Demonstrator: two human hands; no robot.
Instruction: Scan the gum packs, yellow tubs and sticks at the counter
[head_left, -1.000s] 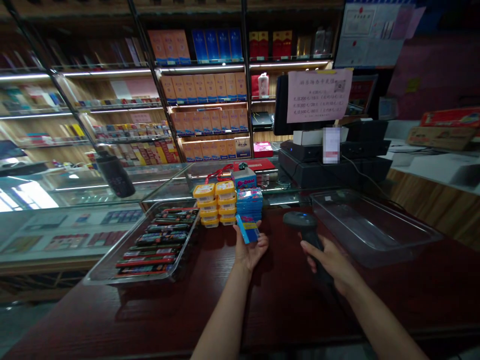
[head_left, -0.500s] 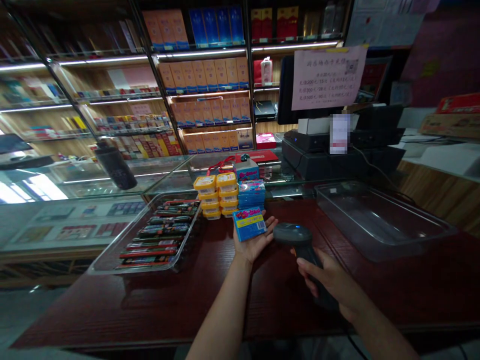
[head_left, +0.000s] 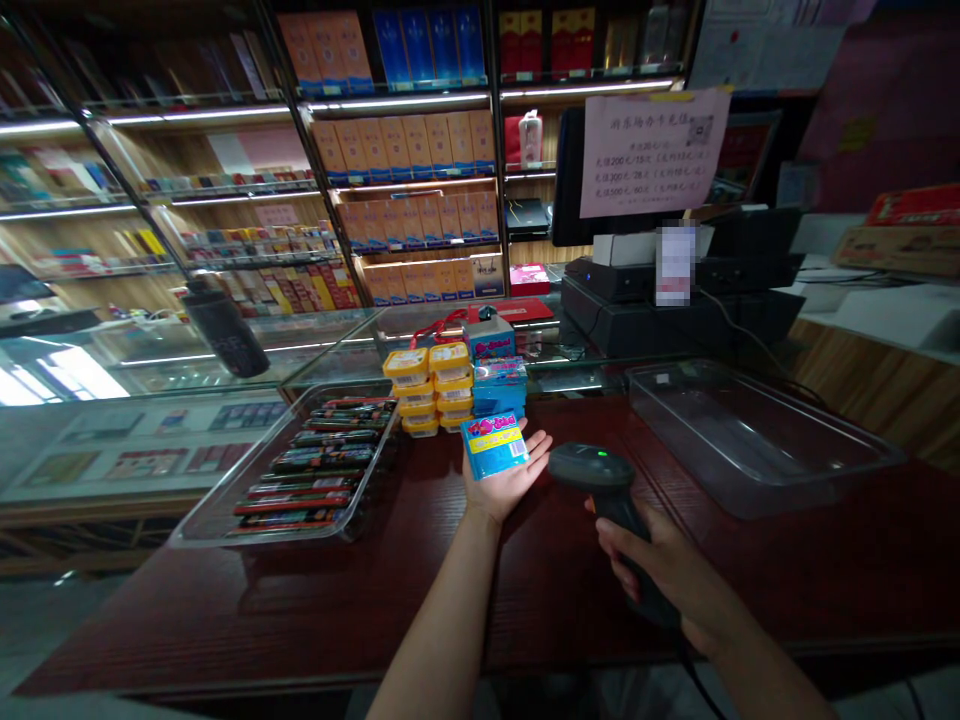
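Observation:
On the upturned palm of my left hand (head_left: 501,488) lies a blue candy packet (head_left: 495,446) with pink lettering, a yellow band and a barcode at its lower right corner. The fingers stretch out to the right behind it. My right hand (head_left: 645,555) is wrapped round the grip of a dark barcode scanner (head_left: 592,468), whose head points left at the packet. A green light shows on top of the scanner, and the packet is brightly lit. Behind my left hand stand a stack of similar blue packets (head_left: 500,388) and stacked yellow tubs (head_left: 436,385).
A clear tray (head_left: 196,530) of dark, pen-like sticks lies at the left. Another clear plastic tray (head_left: 750,450) sits at the right. A monitor with a paper sign (head_left: 649,155) stands behind. A dark bottle (head_left: 225,330) stands on the glass counter at the left.
The scanner's light has turned from blue to green, and light now falls on the packet. Both hands keep nearly the same place; the view has shifted slightly.

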